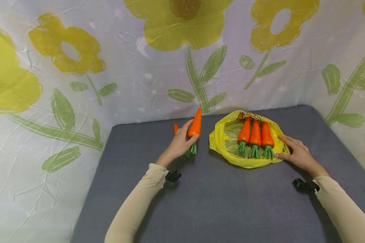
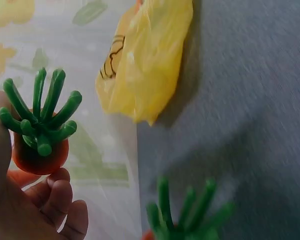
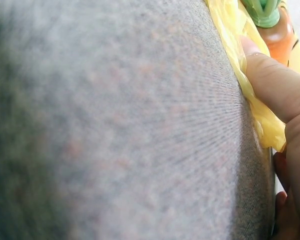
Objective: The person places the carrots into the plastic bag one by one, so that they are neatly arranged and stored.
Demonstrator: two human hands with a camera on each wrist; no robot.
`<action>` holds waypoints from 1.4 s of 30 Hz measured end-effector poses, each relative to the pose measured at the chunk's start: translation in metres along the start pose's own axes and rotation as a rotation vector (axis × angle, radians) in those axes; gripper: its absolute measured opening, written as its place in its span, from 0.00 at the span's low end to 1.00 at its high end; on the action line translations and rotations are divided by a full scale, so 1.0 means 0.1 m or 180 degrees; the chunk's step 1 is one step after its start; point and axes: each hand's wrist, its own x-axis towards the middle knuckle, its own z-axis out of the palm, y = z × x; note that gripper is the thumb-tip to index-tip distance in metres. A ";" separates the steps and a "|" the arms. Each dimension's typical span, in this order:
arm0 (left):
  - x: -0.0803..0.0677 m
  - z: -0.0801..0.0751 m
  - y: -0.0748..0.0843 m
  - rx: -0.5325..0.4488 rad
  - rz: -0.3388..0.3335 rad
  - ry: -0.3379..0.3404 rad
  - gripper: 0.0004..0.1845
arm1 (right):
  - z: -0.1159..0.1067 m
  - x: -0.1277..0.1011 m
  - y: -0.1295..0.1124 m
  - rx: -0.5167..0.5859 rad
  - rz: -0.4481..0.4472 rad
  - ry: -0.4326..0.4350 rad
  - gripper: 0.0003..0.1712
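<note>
My left hand (image 1: 180, 141) grips a toy carrot (image 1: 196, 123) and holds it raised, orange tip pointing away and green top (image 2: 42, 117) toward the wrist camera. Just left of it, partly hidden behind the hand, is a second toy carrot (image 1: 176, 128); its green leaves (image 2: 185, 212) show at the bottom of the left wrist view. A yellow plastic bag (image 1: 222, 153) lies spread open on the right, with three toy carrots (image 1: 255, 136) side by side in it. At the bag's right edge, my right hand (image 1: 298, 154) holds the rim, thumb (image 3: 277, 82) on the inner side.
The grey table (image 1: 219, 202) stretches in front of the bag and between the arms. Behind it hangs a pale cloth (image 1: 134, 91) with large yellow flowers, also covering the left and right sides.
</note>
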 end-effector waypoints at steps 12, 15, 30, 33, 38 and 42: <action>0.21 0.29 0.32 0.0129 0.0181 -0.0370 0.37 | 0.01 0.01 0.02 -0.0018 0.0029 0.0012 0.54; 0.25 0.38 0.38 0.0183 0.0227 -0.0481 0.37 | 0.01 0.01 0.02 -0.0027 0.0024 0.0020 0.54; 0.39 0.75 0.59 0.0505 0.0330 -0.0923 0.38 | 0.00 0.01 0.00 -0.0011 0.0026 -0.0001 0.53; 0.41 0.80 0.62 0.0573 0.0356 -0.0988 0.37 | 0.00 0.01 0.02 -0.0012 0.0014 0.0013 0.53; 0.48 0.88 0.64 0.0674 0.0319 -0.1035 0.37 | 0.00 0.01 0.02 -0.0023 0.0015 0.0007 0.53; 0.52 0.92 0.68 0.0714 0.0257 -0.1055 0.37 | 0.00 0.01 0.01 -0.0022 0.0025 -0.0007 0.53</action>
